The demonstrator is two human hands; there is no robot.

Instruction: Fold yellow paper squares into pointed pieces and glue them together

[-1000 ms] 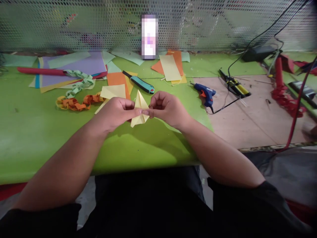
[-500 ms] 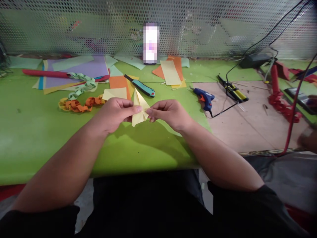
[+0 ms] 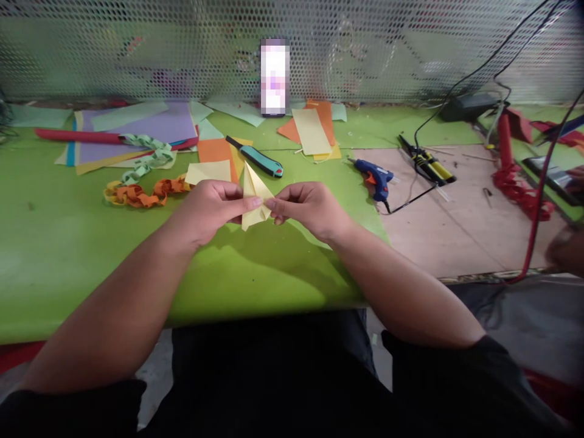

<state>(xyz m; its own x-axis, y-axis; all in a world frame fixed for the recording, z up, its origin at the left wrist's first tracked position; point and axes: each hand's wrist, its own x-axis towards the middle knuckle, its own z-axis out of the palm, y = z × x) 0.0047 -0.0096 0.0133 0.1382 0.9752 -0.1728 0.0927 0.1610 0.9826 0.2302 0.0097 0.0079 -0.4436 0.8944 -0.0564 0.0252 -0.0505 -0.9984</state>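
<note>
A pale yellow folded paper piece [image 3: 254,193], pointed at the top, is held just above the green table [image 3: 68,243]. My left hand [image 3: 214,207] pinches its left side with thumb and fingers closed. On its right edge, my right hand [image 3: 306,207] pinches with the fingertips pressed together. Both hands meet at the middle of the table. A yellow paper sheet [image 3: 207,172] and an orange sheet [image 3: 219,151] lie just behind my left hand.
An orange, yellow and green paper chain [image 3: 141,182] lies at the left by coloured sheets [image 3: 150,125]. A teal utility knife [image 3: 256,158], a blue glue gun [image 3: 375,177], cables, a phone [image 3: 274,76] against the mesh wall and red strips [image 3: 517,182] are behind.
The folded paper's lower flap has been drawn in between my fingers, and my right hand's fingers have shifted along its right edge. The view tilted slightly.
</note>
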